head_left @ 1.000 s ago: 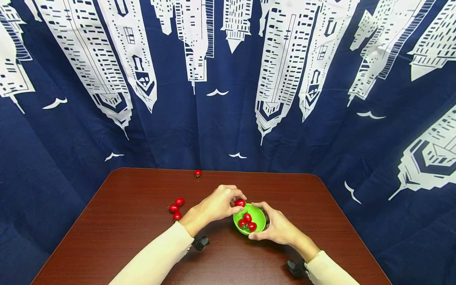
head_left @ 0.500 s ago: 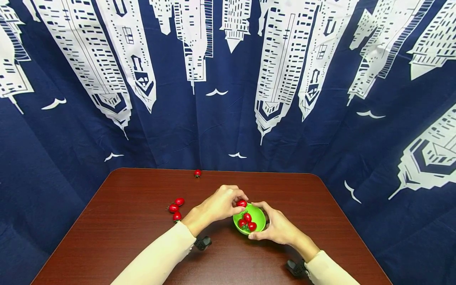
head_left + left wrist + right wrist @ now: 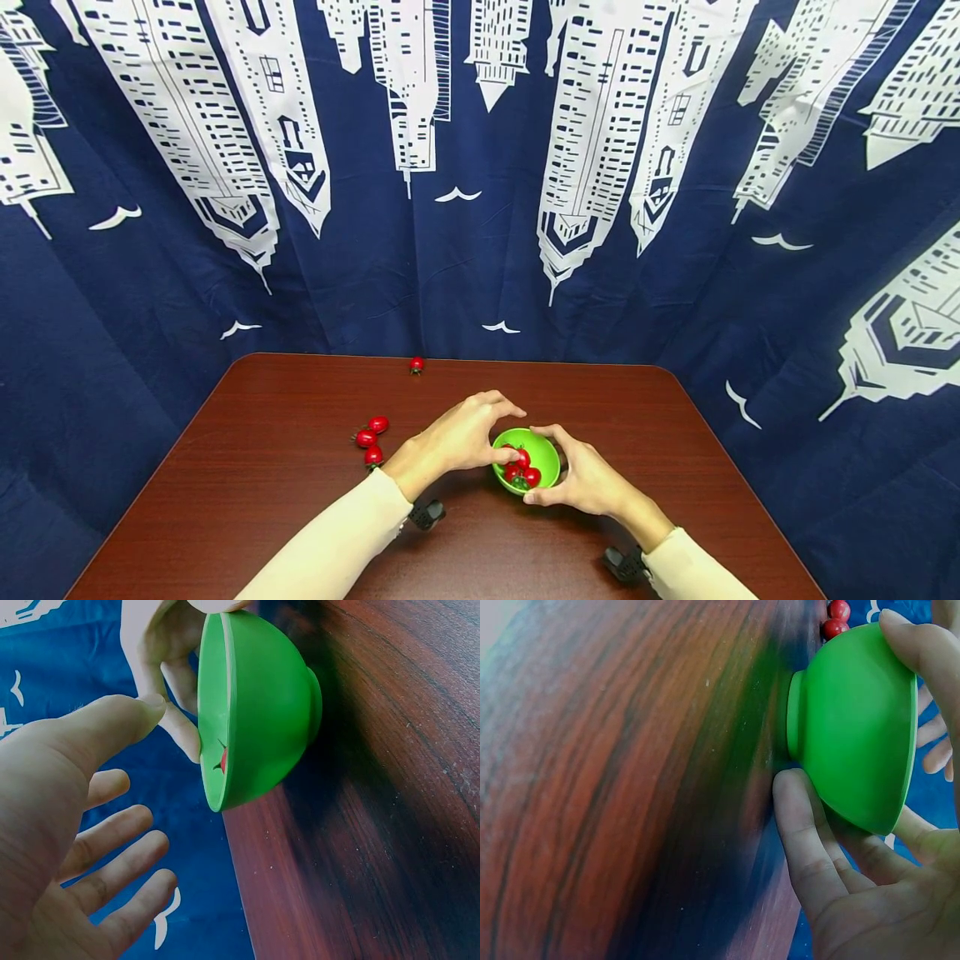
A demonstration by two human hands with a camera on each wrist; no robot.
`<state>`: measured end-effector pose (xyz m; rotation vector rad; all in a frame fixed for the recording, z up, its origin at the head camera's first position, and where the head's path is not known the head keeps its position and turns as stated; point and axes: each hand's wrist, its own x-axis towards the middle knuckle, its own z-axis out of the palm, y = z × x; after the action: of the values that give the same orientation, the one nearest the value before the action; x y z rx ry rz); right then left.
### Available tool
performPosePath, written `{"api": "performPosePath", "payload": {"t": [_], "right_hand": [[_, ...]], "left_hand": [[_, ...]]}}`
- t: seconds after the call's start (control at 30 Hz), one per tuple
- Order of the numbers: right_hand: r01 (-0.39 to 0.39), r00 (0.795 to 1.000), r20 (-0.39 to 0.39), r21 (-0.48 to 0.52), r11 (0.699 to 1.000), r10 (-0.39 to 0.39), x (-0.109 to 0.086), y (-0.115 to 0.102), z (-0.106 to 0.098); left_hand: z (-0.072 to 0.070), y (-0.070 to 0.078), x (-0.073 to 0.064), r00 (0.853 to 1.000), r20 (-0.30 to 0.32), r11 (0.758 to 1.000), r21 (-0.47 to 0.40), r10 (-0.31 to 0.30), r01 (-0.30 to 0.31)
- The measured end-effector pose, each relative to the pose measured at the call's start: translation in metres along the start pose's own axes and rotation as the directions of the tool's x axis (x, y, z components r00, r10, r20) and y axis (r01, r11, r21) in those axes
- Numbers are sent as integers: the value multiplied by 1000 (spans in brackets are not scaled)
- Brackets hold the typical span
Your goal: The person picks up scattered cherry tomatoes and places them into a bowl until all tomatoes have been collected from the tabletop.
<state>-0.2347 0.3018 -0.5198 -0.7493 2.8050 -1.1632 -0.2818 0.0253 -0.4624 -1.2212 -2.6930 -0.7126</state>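
Observation:
A small green bowl (image 3: pixel 543 457) stands on the table with several cherry tomatoes (image 3: pixel 532 477) in it. My right hand (image 3: pixel 588 479) holds the bowl from the right, thumb at the near rim and fingers round the far side; the right wrist view shows this grip on the bowl (image 3: pixel 859 727) from below. Over the bowl's left rim hovers my left hand (image 3: pixel 471 432), thumb and fingers spread apart with nothing between them. In the left wrist view the left hand (image 3: pixel 97 817) is beside the bowl (image 3: pixel 270 712), where one tomato (image 3: pixel 223 760) peeks over the rim.
Left of the left hand lie three loose cherry tomatoes (image 3: pixel 366 438) on the brown table (image 3: pixel 285 500). Another single tomato (image 3: pixel 416 365) sits by the table's far edge. A dark blue curtain (image 3: pixel 450 275) with white buildings hangs behind.
My left hand pinched a cherry tomato above the bowl's rim; its fingers have spread and the tomato has dropped into the bowl. My right hand stays at the bowl.

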Motion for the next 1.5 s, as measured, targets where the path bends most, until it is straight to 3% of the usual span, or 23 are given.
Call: {"api": "performPosePath", "payload": {"t": [0.33, 0.67, 1.1, 1.5], "right_hand": [[-10, 1000, 2, -2, 1000, 10, 1, -1, 0], [-7, 1000, 1, 9, 1000, 7, 1, -1, 2], [-15, 1000, -5, 29, 999, 16, 2, -2, 2], [-34, 999, 5, 43, 998, 34, 1, 0, 3]], "left_hand": [[-3, -5, -11, 1000, -13, 1000, 1, -10, 10], [-13, -18, -32, 998, -51, 1000, 11, -26, 26], [-24, -51, -78, 991, -93, 992, 73, -97, 104], [-33, -74, -123, 968, -162, 969, 126, -190, 211]]}}
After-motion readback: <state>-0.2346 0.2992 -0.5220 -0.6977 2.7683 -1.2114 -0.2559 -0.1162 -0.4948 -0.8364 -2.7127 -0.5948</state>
